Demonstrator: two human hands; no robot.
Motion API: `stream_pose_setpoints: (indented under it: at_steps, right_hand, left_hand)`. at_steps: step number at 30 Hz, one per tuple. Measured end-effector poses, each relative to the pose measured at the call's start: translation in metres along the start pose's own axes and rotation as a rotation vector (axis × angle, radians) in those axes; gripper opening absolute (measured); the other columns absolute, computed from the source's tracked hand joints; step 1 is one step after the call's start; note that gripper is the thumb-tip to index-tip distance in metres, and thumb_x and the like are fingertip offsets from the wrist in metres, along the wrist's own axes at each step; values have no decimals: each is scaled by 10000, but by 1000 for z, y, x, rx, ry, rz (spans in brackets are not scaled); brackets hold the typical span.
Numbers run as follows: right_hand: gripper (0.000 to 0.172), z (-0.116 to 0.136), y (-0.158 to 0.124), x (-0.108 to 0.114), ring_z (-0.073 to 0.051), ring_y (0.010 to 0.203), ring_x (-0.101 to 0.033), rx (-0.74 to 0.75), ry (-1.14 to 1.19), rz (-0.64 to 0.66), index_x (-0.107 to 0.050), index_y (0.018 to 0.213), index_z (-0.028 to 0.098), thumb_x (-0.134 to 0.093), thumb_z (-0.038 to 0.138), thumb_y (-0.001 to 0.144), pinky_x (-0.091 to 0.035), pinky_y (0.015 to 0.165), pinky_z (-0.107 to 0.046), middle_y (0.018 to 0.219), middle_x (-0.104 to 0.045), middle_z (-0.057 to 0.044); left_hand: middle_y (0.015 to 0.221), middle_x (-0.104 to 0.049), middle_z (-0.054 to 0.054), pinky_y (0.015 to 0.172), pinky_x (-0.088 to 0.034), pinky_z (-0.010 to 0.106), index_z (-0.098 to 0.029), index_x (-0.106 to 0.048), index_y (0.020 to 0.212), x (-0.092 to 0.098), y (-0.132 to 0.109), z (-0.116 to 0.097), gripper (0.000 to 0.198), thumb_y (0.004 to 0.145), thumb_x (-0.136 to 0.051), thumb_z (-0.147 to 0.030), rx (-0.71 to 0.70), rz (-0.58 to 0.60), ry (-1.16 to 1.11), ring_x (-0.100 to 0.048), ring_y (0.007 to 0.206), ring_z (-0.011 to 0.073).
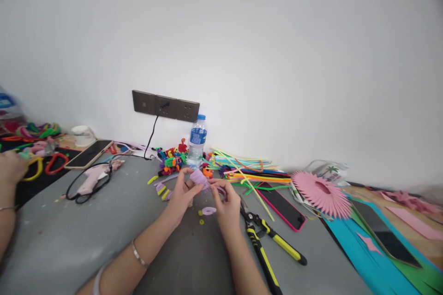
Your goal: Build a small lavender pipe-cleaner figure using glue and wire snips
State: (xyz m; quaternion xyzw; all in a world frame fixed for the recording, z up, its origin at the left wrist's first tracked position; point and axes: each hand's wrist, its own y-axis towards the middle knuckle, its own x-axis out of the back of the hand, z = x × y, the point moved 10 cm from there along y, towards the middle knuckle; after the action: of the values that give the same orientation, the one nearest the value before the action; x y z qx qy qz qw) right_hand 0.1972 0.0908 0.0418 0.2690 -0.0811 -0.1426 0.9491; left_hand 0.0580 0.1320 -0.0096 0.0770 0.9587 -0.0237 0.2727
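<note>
Pinched in my left hand (182, 196) is a lilac pipe-cleaner piece (199, 178), wound into a fuzzy block. My right hand (225, 205) is closed at its right side, fingertips on a lilac strand that seems to run from the block. Below my hands a lilac loop (209, 211) lies on the grey table, beside a small yellow coil (201, 222). Left of my left hand is a lilac-and-yellow striped piece (163, 191). To the right of my right wrist lie yellow-and-black pliers (258, 226).
A water bottle (197, 140) stands by the wall, among colourful pipe-cleaner figures (173, 159) and loose pipe cleaners (249, 168). A corded pink glue gun (92, 179) lies left. Right are a pink-edged phone (282, 207) and a pleated pink paper disc (321, 193). Another person's hand (12, 168) is far left.
</note>
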Motion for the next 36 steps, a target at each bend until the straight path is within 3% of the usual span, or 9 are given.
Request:
stream_pose_setpoints:
  at_steps: [9, 18, 28, 36]
  right_hand:
    - [78, 6, 0, -1, -204, 871, -661, 103, -32, 2, -625, 810, 208, -604, 219, 884, -540, 728, -309, 901, -684, -68]
    - [101, 21, -1, 1, -188, 780, -597, 218, -163, -15, -605, 794, 207, -598, 165, 886, -473, 703, -299, 808, -626, -29]
    - [110, 17, -4, 6, -166, 703, -569, 174, -168, -73, -593, 787, 199, -585, 200, 897, -448, 657, -274, 749, -612, -11]
    - [134, -2, -4, 9, -152, 657, -541, -9, -62, -90, -626, 773, 190, -614, 282, 871, -426, 620, -266, 721, -604, -1]
  left_hand:
    - [816, -738, -9, 657, -461, 226, -244, -425, 1007, 0, 0, -2, 581, 631, -863, -317, 2, -5, 6, -651, 714, 132]
    - [768, -726, -25, 586, -416, 192, -238, -430, 1001, -5, -2, -1, 579, 622, -864, -299, 28, 15, 8, -583, 602, 88]
    - [821, -729, -14, 616, -447, 193, -244, -443, 1025, -11, -8, -1, 557, 647, -849, -289, 60, 56, 17, -628, 665, 104]
    - [771, -715, -32, 533, -384, 162, -249, -441, 1022, -13, -8, -3, 567, 641, -858, -298, 62, 54, 33, -617, 636, 98]
